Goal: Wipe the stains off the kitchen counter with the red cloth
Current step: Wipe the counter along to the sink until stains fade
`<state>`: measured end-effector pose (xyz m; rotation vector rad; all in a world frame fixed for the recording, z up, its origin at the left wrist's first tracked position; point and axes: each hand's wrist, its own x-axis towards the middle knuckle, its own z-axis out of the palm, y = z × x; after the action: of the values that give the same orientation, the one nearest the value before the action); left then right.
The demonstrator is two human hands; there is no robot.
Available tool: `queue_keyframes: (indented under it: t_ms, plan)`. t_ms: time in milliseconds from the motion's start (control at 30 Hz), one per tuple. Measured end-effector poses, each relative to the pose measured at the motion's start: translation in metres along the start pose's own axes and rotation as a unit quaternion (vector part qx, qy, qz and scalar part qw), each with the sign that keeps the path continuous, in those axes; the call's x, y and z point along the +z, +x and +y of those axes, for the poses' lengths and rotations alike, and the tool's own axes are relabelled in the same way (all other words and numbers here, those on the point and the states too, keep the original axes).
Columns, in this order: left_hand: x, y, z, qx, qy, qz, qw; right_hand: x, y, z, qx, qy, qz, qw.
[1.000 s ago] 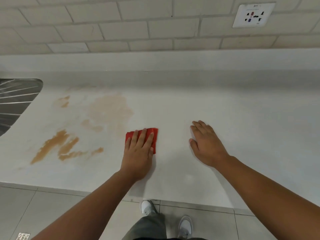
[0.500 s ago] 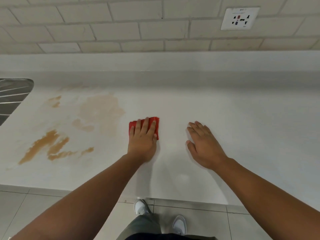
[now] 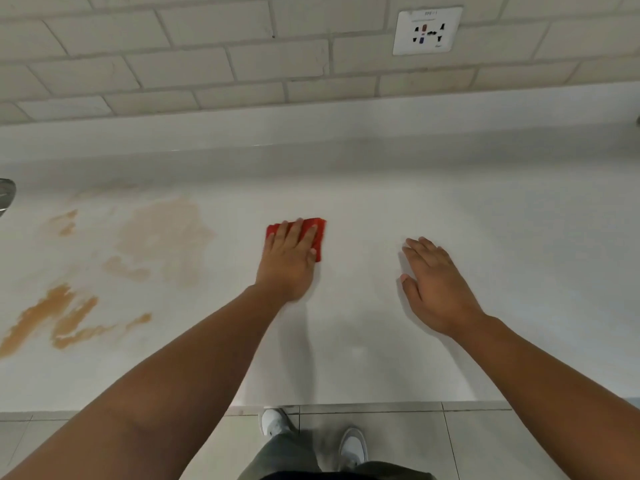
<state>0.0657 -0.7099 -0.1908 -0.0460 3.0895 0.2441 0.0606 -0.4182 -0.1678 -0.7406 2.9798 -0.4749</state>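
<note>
A folded red cloth lies flat on the pale kitchen counter, near its middle. My left hand presses down on the cloth with its fingers spread, covering most of it. My right hand rests flat on the bare counter to the right, fingers together, holding nothing. Dark orange-brown stains streak the counter at the front left. A wider, paler smear lies left of the cloth, with small spots further back left.
A metal sink drainer shows at the left edge. A tiled wall with a white socket rises behind the counter's raised back. Below the counter's front edge are floor tiles and my white shoes.
My left hand has pushed the red cloth away from me, toward the back of the counter. The view has shifted right, so the sink has nearly left the frame. My right hand stays put.
</note>
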Motion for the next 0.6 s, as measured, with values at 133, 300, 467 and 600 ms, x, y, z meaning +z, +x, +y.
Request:
queue_keyframes:
  t_ms: [133,300,467,600]
  plan:
    - [-0.002,-0.043,-0.027,-0.086,-0.015,0.028,0.996,0.008,0.011,-0.022,-0.032,0.013,-0.013,0.999]
    - [-0.013,-0.105,-0.017,-0.086,-0.085,-0.023,0.992,0.027,0.029,-0.085,-0.106,0.046,-0.04,0.993]
    - [-0.042,-0.136,-0.04,-0.059,-0.229,-0.015,0.972,0.046,0.032,-0.162,-0.201,0.082,-0.088,0.972]
    - [-0.061,-0.151,-0.086,-0.088,-0.226,0.038,0.969,0.062,0.033,-0.203,-0.193,0.017,-0.126,0.973]
